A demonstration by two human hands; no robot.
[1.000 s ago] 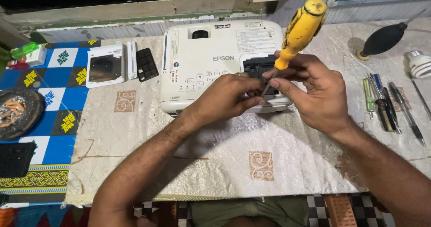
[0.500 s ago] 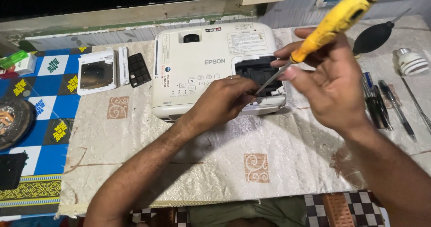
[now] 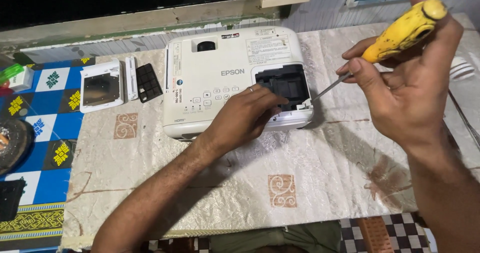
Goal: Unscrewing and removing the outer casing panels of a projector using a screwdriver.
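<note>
A white projector (image 3: 225, 63) lies on the cloth-covered table with a dark open compartment (image 3: 285, 83) at its right front corner. My left hand (image 3: 245, 115) rests on the projector's front edge, fingers reaching to the compartment's lower rim. My right hand (image 3: 405, 78) is raised to the right of the projector and grips a yellow-handled screwdriver (image 3: 400, 30). Its metal shaft slants down-left, the tip at the compartment's right corner.
A white cover panel (image 3: 101, 85), a white strip and a black grille piece (image 3: 149, 82) lie left of the projector. A blue patterned cloth (image 3: 37, 108) covers the table's left end, with a dark round dish (image 3: 12, 143) on it. A wall ledge runs behind.
My right hand has lifted and swung right with the screwdriver, moving off the compartment. The left hand stays on the projector's front edge. The camera view shifted left.
</note>
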